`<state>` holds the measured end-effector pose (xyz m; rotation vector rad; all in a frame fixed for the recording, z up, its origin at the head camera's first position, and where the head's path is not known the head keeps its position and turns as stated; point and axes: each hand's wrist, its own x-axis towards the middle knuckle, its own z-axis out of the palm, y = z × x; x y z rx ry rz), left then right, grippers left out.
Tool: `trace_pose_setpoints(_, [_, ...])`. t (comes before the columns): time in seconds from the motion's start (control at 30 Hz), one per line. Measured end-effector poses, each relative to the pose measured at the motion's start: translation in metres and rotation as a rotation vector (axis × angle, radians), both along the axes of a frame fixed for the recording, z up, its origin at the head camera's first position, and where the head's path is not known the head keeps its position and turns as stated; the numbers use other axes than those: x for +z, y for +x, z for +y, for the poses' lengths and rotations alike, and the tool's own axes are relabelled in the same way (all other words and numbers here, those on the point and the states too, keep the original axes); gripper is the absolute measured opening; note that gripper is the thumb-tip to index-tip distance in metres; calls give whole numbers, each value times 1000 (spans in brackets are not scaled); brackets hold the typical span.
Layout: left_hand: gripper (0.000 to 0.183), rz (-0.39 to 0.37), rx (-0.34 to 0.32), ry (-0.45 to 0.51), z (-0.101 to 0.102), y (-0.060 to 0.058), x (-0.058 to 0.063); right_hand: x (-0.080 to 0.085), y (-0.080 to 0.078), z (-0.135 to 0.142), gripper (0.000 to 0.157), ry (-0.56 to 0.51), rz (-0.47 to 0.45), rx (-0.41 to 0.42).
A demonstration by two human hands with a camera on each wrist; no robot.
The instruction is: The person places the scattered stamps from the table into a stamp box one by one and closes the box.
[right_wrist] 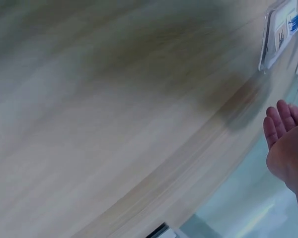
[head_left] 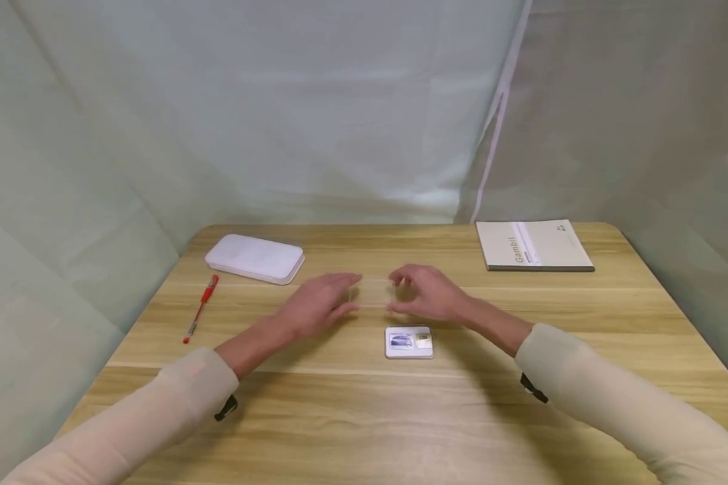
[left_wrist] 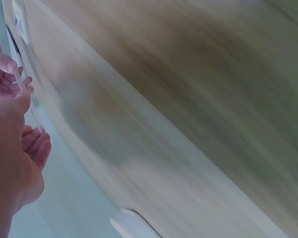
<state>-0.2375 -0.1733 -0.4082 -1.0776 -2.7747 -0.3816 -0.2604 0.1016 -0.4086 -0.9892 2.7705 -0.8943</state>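
A clear, thin rectangular piece (head_left: 373, 294), like a transparent lid, is held level between both hands over the middle of the table. At its left edge my left hand (head_left: 315, 303) pinches it between thumb and fingers. The right hand (head_left: 431, 293) grips the opposite edge in the same way. In the left wrist view the clear piece (left_wrist: 34, 116) appears edge-on, apart from the tabletop. Just nearer than the hands lies a small white case (head_left: 409, 354) with a blue picture and a gold one inside; the right wrist view also shows this case (right_wrist: 279, 37).
A white rounded box (head_left: 255, 256) lies at the back left of the wooden table (head_left: 364, 417). In front of it is a red pen (head_left: 201, 308). A notebook marked Gambit (head_left: 549, 242) lies at the back right. Fabric sheets (head_left: 315, 114) hang behind the table.
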Motion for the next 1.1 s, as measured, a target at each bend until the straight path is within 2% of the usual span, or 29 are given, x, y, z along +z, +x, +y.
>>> trace_pose_setpoints(0.13, [58,-24,1,-5,14,8,2,2,8,17,54,-22,42,14])
trace_pose_setpoints(0.37, [56,-48,-18,5,31,25,-1,-5,27,40,51,-26,110,34])
trace_pose_setpoints(0.7, [56,-42,-59,26,44,41,-8,-12,53,57,53,-36,47,7])
trace_pose_setpoints(0.93, [55,-35,-96,26,45,52,-11,-16,62,62,51,-22,30,16])
trace_pose_setpoints(1.1, [56,-37,-99,45,45,56,-13,-19,66,64,49,-35,37,28])
